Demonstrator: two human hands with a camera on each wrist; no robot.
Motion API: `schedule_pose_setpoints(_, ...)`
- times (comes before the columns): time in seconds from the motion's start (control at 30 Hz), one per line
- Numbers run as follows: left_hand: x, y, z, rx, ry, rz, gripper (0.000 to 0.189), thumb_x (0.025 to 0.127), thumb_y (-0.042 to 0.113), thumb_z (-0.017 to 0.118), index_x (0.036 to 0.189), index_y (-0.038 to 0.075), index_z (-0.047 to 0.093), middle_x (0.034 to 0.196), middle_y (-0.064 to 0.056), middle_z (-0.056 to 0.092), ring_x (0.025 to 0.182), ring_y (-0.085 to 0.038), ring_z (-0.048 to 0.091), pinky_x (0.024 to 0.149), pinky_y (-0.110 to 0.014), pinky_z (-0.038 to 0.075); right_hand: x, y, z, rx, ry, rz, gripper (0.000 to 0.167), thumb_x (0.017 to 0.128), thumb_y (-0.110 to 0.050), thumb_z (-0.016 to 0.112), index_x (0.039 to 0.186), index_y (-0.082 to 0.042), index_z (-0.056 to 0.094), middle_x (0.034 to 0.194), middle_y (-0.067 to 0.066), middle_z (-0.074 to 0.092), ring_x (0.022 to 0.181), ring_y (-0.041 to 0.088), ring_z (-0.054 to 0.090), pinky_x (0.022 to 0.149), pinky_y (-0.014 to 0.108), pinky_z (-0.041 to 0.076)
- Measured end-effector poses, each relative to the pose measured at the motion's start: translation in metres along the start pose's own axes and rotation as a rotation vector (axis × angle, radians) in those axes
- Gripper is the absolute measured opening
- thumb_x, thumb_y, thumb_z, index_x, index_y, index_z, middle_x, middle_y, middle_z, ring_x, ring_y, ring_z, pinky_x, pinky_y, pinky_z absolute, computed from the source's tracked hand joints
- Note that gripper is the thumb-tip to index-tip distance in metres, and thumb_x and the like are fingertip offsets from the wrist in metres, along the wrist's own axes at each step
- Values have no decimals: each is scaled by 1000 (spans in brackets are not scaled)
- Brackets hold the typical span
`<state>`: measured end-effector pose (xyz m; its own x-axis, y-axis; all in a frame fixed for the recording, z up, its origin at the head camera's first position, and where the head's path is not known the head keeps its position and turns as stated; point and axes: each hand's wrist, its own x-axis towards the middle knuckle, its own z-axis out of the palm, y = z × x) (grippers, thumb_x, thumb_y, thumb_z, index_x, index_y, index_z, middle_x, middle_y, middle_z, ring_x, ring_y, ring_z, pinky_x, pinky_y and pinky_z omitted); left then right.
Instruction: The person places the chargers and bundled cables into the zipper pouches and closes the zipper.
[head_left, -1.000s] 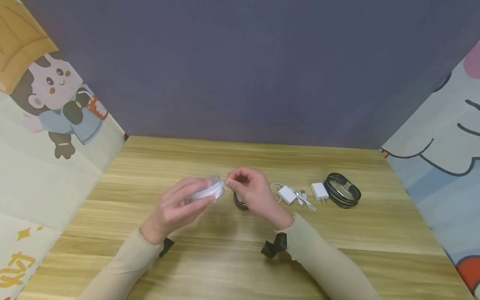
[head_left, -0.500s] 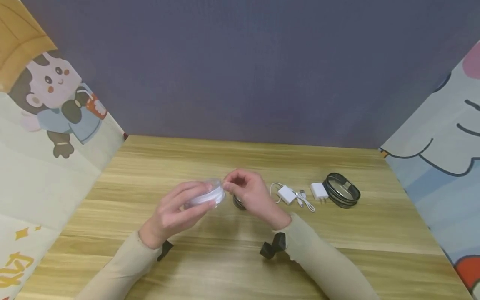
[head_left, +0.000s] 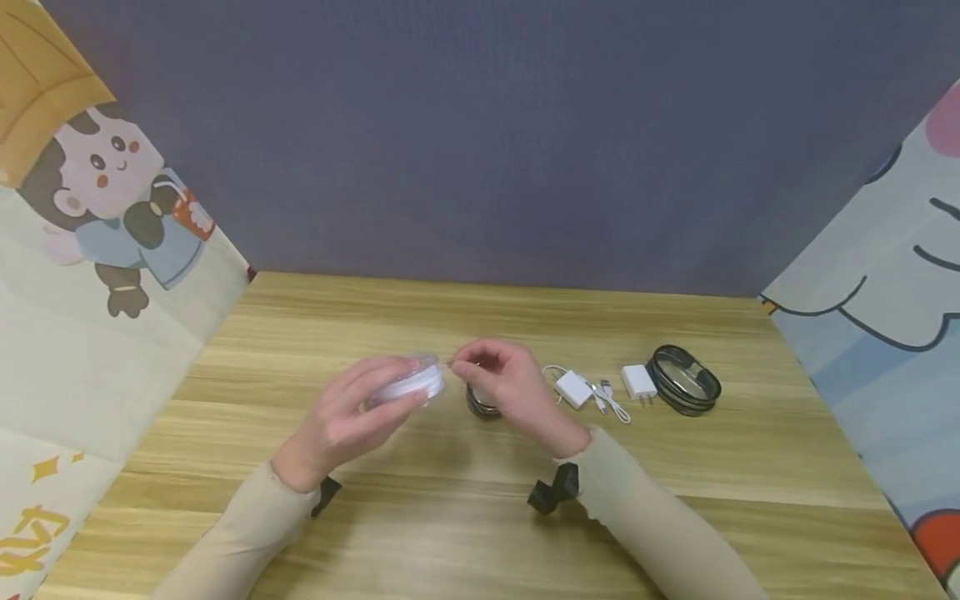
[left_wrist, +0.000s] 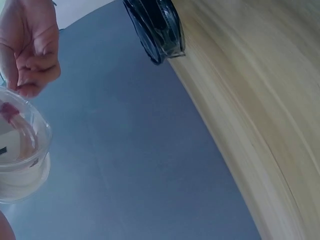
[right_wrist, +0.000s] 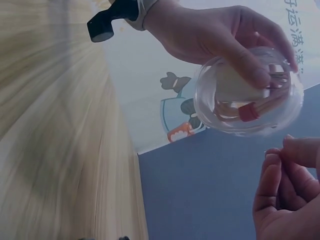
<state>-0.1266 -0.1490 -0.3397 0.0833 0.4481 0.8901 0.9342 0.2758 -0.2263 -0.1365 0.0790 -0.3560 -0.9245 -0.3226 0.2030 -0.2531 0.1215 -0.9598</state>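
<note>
The left grip point(head_left: 337, 422) pinches the clear round case point(head_left: 414, 384), likely to keep it still; the right grip point(head_left: 512, 387) pinches what seems a thread point(head_left: 447, 364).

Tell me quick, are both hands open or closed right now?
Left hand: closed, holding a clear round case.
Right hand: closed in a pinch; can't tell if anything tiny is between its fingertips.
</note>
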Motion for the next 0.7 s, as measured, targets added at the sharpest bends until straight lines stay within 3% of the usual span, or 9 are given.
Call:
schedule_pose_setpoints(0.17, -2, -3, -2, 11, -59, -23, 14, 94, 2, 62, 99, 5, 74, 103, -22, 70, 82, -34, 69, 68, -38, 61, -1, 2, -6, 2, 8, 23, 13, 93, -18, 71, 99, -6, 72, 101, 4, 72, 95, 20, 66, 87, 37, 56)
schedule_pose_setpoints(0.33, -13, -9, -6, 52, -129, -74, 18, 95, 4, 59, 101, 8, 75, 106, -20, 71, 84, -33, 70, 67, -41, 61, -4, 3, -13, 16, 17, 53, 14, 94, -17, 71, 99, -4, 72, 104, 8, 72, 97, 20, 65, 87, 35, 55)
schedule_pose_setpoints(0.7, -39, -22, -12, 11, -267, -323, 19, 99, 20, 61, 104, 9, 76, 115, -23, 64, 92, -36, 68, 71, -44, 61, -8, 13, -30, 25, 55, 95, 17, 94, -17, 70, 101, -1, 71, 103, 13, 70, 94, 22, 63, 81, 30, 53)
